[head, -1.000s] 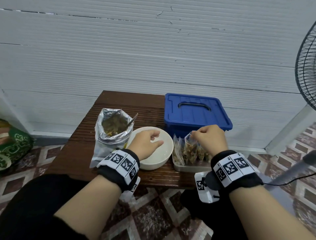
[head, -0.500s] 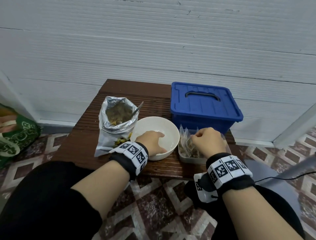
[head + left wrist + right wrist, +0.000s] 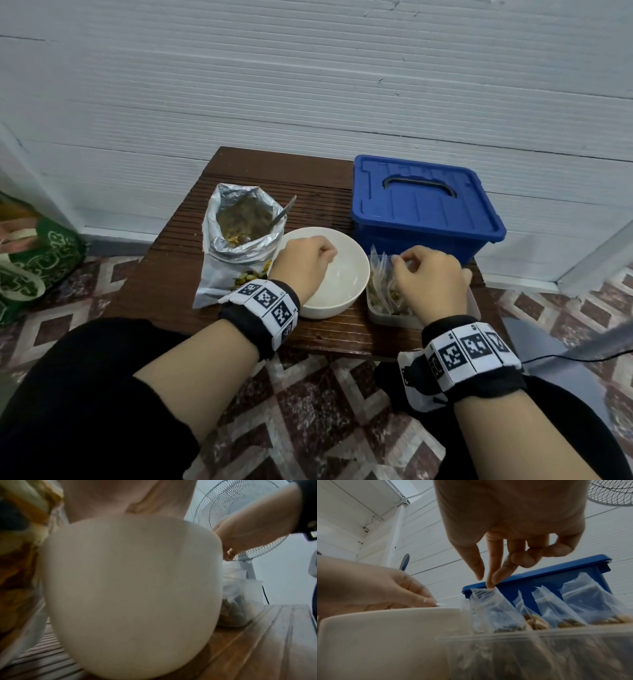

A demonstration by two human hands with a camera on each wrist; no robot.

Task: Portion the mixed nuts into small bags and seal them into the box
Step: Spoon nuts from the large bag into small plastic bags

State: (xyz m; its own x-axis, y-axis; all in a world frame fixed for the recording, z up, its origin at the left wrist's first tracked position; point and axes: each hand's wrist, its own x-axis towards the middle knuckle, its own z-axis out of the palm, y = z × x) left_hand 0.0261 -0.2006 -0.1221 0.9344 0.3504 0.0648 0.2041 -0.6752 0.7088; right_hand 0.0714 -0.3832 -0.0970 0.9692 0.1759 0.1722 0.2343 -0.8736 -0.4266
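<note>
The foil bag of mixed nuts (image 3: 239, 240) stands open, touching the white bowl (image 3: 329, 274) on its left. The left hand (image 3: 301, 263) hangs over the bowl, fingers curled, holding nothing visible. Right of the bowl, the right hand (image 3: 513, 536) pinches a small bag (image 3: 489, 608) standing in the clear tray (image 3: 390, 317). Behind the tray sits the closed blue box (image 3: 424, 209).

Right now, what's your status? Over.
Left hand curled at bowl rim. Right hand fingertips on a bag in the tub. Box lidded.

Both hands (image 3: 433, 277) over bowl (image 3: 346, 274) and bags (image 3: 380, 274)
</note>
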